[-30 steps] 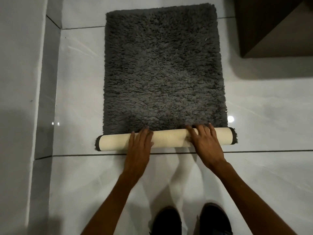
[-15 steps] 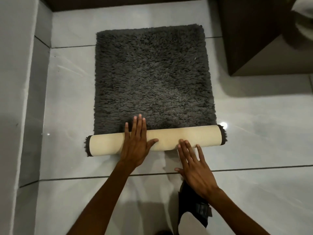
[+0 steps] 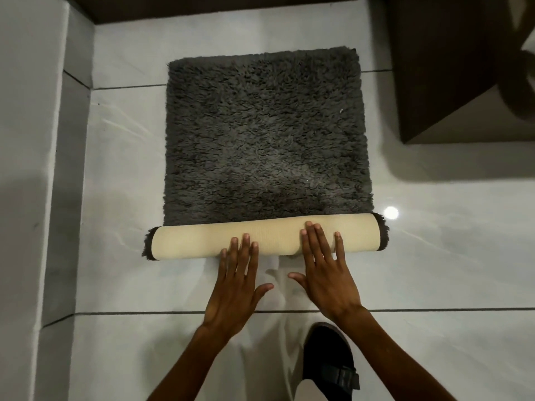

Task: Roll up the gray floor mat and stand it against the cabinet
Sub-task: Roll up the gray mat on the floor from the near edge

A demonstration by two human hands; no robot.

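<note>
Both of my hands have slid back toward me since half a second ago, so now only the fingertips lie on the roll; earlier my left palm pressed on top of it. My left hand and right hand are flat and spread, fingers apart, gripping nothing. One gray floor mat lies on the glossy white tiled floor, its near end wound into a single cream-backed roll just ahead of my hands, with dark pile showing at both ends. Its flat part looks shorter than before. One dark cabinet stands at the upper right, cut off by the frame, well apart from the mat. One black sandal shows below; my other foot is probably hidden.
</note>
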